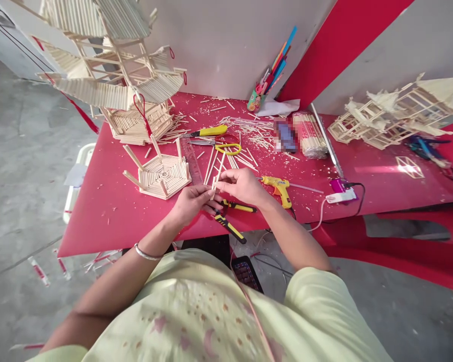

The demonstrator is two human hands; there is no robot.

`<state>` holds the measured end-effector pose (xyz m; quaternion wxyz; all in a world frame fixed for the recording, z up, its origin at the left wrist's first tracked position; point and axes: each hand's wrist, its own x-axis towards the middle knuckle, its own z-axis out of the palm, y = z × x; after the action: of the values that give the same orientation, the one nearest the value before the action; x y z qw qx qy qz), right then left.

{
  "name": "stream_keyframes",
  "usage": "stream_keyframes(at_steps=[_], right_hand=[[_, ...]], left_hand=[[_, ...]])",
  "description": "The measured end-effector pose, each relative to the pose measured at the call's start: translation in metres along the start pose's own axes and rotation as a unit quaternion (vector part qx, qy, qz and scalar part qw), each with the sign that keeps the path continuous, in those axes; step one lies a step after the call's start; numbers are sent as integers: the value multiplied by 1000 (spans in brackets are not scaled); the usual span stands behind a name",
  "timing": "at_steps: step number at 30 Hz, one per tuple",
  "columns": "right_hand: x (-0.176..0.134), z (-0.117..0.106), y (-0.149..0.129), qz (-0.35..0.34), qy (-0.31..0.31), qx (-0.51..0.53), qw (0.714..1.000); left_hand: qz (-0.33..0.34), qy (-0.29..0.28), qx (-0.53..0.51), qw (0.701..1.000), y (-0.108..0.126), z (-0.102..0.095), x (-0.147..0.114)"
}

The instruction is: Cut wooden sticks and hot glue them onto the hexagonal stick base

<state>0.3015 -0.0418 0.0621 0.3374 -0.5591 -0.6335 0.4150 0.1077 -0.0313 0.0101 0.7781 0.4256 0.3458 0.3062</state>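
My left hand (194,202) pinches short wooden sticks between thumb and fingers near the table's front edge. Beside it, my right hand (244,187) has thumb and forefinger closed on a thin wooden stick (221,167) that points up and away. The fingertips of both hands nearly meet, and how the sticks touch is partly hidden. Left of my hands is a hexagonal stick platform (154,170) with upright posts at its corners. Just below my hands lie black-and-yellow pliers (230,227), partly covered by my fingers. A yellow glue gun (280,188) lies to the right.
A tall stick pagoda (124,95) stands back left. Behind my hands lie a yellow utility knife (212,131), scissors (229,149), a clear ruler (193,163) and scattered sticks. Farther right are a bundle of sticks (310,136), a pen cup (254,100) and another stick model (390,113).
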Motion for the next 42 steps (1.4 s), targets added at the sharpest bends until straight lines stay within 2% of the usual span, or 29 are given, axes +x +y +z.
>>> stream_keyframes(at_steps=[5,11,19,23,25,30,34,38,42], right_hand=[[-3,7,-1,3,1,18,1000],[-6,19,2,-19,41,-3,999],[-7,24,5,-9,49,4,999],[-19,26,5,-24,59,-35,997],[-32,25,4,-33,47,-103,993],[-69,25,3,-28,20,-334,942],[-88,33,11,23,-30,-457,889],[-95,41,17,59,-67,-535,840],[-94,40,12,65,-94,-572,812]], left_hand=[[4,5,-10,1000,2,-1,-5],[7,9,-19,1000,3,-3,-9],[11,1,-1,1000,1,-5,-12],[18,21,14,1000,4,-6,-17],[27,32,20,999,5,-11,-21],[25,46,43,998,1,-26,-30],[27,80,65,994,-2,-31,-34],[43,100,112,988,-5,-35,-36],[70,119,140,981,-10,-39,-38]])
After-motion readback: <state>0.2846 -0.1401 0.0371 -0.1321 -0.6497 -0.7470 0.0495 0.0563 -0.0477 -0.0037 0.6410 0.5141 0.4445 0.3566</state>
